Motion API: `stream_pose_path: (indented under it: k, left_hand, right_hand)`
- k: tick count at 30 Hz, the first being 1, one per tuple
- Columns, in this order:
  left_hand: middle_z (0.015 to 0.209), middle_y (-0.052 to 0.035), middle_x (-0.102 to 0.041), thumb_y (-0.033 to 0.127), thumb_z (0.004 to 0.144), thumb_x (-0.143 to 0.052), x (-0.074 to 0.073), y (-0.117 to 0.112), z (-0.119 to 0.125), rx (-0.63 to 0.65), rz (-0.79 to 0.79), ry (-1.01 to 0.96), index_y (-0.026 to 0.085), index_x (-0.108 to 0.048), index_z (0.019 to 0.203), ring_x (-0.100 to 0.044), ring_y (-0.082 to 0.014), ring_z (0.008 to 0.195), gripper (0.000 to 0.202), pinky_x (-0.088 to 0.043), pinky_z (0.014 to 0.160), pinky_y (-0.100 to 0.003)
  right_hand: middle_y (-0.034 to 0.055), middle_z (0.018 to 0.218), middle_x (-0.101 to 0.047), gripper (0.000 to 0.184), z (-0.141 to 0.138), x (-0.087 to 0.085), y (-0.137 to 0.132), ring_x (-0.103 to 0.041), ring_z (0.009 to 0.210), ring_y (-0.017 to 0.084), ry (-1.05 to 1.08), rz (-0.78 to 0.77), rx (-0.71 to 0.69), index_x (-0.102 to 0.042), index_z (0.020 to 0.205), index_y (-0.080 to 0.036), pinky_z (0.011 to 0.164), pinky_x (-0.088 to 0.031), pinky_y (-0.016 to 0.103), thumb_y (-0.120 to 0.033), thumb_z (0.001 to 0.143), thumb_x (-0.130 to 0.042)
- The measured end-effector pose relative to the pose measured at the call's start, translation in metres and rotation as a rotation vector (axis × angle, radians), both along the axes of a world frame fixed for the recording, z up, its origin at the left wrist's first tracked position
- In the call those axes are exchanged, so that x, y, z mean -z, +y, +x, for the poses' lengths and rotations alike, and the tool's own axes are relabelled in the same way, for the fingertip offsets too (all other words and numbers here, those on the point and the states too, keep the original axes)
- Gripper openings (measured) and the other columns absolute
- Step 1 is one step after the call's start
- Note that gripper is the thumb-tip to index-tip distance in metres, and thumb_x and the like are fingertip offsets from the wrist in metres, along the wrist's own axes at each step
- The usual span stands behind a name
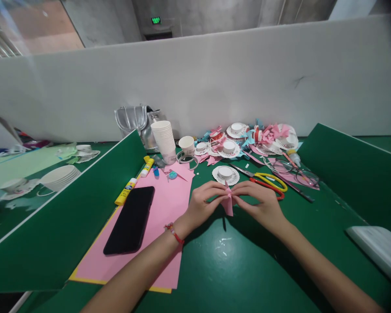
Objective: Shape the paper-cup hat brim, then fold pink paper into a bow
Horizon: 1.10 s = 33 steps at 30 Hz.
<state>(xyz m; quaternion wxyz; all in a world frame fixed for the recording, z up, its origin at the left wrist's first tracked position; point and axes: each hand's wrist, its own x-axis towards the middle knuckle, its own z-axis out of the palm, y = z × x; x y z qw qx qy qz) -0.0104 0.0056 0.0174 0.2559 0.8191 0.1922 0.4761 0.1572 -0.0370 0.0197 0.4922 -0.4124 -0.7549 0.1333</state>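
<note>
My left hand (204, 202) and my right hand (260, 201) meet over the green table, both pinching a small folded piece of pink paper (228, 204) between their fingertips. The paper hangs down from the pinch in a narrow pointed shape. A red string bracelet circles my left wrist. Just beyond my fingers lies a white paper doily with a cup base (226, 174). Yellow-handled scissors (270, 179) and red-handled scissors (270, 187) lie just behind my right hand.
A black phone (130, 219) rests on pink paper sheets (164, 217) at left, with glue sticks (126, 191) beside it. Stacked paper cups (164, 141), a silver bag (135, 119) and finished pink-and-white craft pieces (263, 137) line the back. Green dividers (68, 221) flank both sides.
</note>
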Motion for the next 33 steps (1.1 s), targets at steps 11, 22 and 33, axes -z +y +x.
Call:
stream_pose_path:
  k: [11,22,33]
  left_hand:
    - [0.077,-0.0053,-0.067,0.012,0.072,-0.059,0.003,-0.005,0.003,-0.135,0.002,-0.041,0.015,-0.064,0.079,-0.062,-0.0138,0.073,0.009,-0.05,0.068,-0.026]
    - [0.071,-0.0036,-0.065,0.01,0.073,-0.056,0.008,-0.01,0.006,-0.234,-0.008,-0.009,0.015,-0.06,0.073,-0.06,-0.0129,0.068,0.005,-0.048,0.065,-0.024]
    - [0.071,-0.0022,-0.059,0.01,0.075,-0.05,0.016,-0.013,0.008,-0.192,-0.103,0.075,0.016,-0.054,0.073,-0.056,-0.013,0.068,0.007,-0.044,0.064,-0.024]
  right_hand:
    - [0.0038,0.079,-0.064,0.011,-0.005,0.006,0.002,-0.06,0.071,0.016,0.134,-0.196,0.064,-0.061,0.083,-0.019,0.067,-0.05,0.028,-0.016,0.075,-0.054]
    - [0.0044,0.079,-0.061,0.013,-0.009,0.008,0.002,-0.057,0.075,0.017,0.073,-0.162,0.086,-0.063,0.083,-0.019,0.068,-0.046,0.029,-0.016,0.077,-0.052]
    - [0.0014,0.067,-0.056,0.008,-0.012,0.014,0.0,-0.053,0.063,0.014,-0.002,-0.245,0.108,-0.055,0.07,-0.017,0.059,-0.044,0.026,-0.016,0.076,-0.05]
